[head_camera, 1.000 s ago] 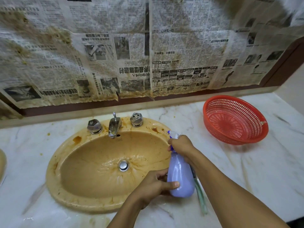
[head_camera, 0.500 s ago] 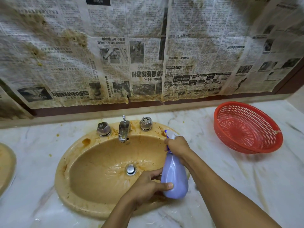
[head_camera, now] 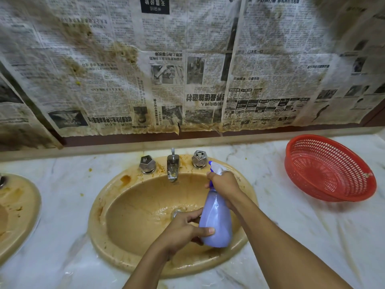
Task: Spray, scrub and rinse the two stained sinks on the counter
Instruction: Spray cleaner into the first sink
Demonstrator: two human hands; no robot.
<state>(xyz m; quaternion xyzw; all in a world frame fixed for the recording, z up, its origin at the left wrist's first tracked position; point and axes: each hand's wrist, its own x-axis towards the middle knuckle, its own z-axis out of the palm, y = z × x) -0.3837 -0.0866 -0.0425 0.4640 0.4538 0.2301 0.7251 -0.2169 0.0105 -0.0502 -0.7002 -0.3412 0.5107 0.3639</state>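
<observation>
Over the stained beige sink [head_camera: 98,226], left hand [head_camera: 181,230] and right hand [head_camera: 224,184] clamp a lilac plastic spray bottle [head_camera: 216,222]. Aimed high — mist may miss the stains.

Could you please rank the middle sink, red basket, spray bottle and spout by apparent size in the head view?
1. Stained tan oval sink
2. Red plastic mesh basket
3. Lilac plastic spray bottle, though it is held nearer the camera
4. Chrome metal spout
</observation>
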